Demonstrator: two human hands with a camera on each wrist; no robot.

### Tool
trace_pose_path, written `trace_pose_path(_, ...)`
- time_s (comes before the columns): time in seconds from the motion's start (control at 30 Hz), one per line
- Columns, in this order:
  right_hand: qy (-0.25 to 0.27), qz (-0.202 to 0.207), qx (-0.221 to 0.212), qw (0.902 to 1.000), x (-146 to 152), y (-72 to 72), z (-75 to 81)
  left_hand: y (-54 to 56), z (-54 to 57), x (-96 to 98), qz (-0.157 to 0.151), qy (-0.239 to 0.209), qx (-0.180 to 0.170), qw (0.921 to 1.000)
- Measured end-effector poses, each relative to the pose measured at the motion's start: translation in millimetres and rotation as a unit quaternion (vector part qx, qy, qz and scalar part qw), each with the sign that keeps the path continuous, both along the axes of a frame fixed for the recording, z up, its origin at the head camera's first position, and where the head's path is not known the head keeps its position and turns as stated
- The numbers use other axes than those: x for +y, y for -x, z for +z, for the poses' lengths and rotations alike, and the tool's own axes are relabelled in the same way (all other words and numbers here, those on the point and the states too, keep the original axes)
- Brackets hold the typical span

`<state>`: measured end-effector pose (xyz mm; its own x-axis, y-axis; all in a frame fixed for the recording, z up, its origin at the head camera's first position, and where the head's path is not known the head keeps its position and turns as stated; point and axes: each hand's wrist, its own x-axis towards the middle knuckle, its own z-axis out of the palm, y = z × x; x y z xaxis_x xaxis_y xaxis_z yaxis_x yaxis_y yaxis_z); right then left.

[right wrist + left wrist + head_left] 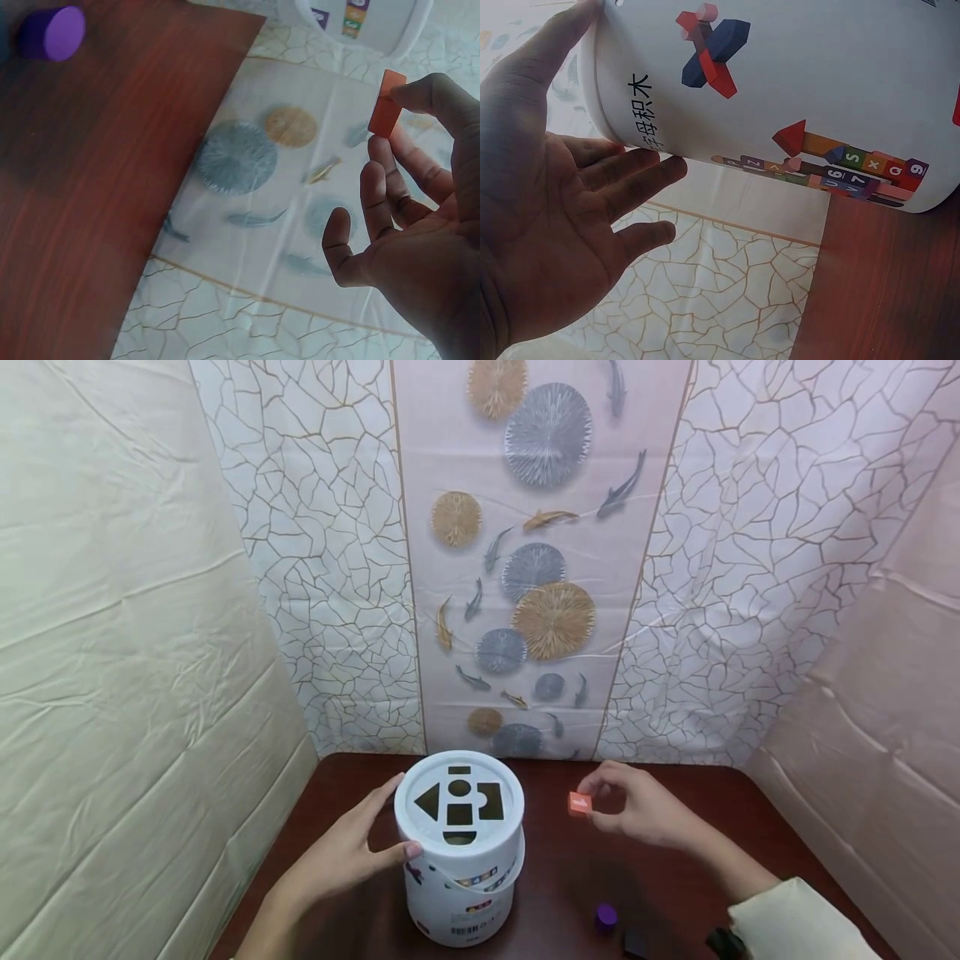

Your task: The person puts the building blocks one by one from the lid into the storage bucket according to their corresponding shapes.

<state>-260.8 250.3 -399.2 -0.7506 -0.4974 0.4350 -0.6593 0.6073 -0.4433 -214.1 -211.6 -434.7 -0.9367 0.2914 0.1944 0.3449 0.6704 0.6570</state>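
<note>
A white shape-sorter bucket (465, 902) stands upright on the table, its lid (408, 814) pierced with several shaped holes. Against the bucket's left side rests my left hand (348, 852), thumb at the front of the rim and fingers behind; the left wrist view shows the hand (577, 195) with fairly straight fingers touching the printed wall. To the right of the bucket, my right hand (633, 806) pinches an orange block (580, 803) with a white mark between thumb and fingertips, above the table. In the right wrist view the orange block (388, 103) appears edge-on.
A purple cylinder block (606, 918) and a dark block (634, 943) lie on the dark red-brown table (555, 868), near its front. A white handle (519, 868) hangs along the bucket's right side. Patterned cloth (337, 610) hangs behind the table, with plain cloth at both sides.
</note>
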Motion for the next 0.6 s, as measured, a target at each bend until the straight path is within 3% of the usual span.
trace_pose_path(0.27,0.008,0.013,-0.018,0.9997,-20,-3.8,14.3,-0.1,-0.2,-0.7,0.003,0.004,-0.006,1.0000)
trace_pose_path(0.6,0.010,0.040,-0.002,0.9992,-45,-3.3,25.7,0.6,-0.6,-1.0,-0.001,-0.001,-0.010,1.0000)
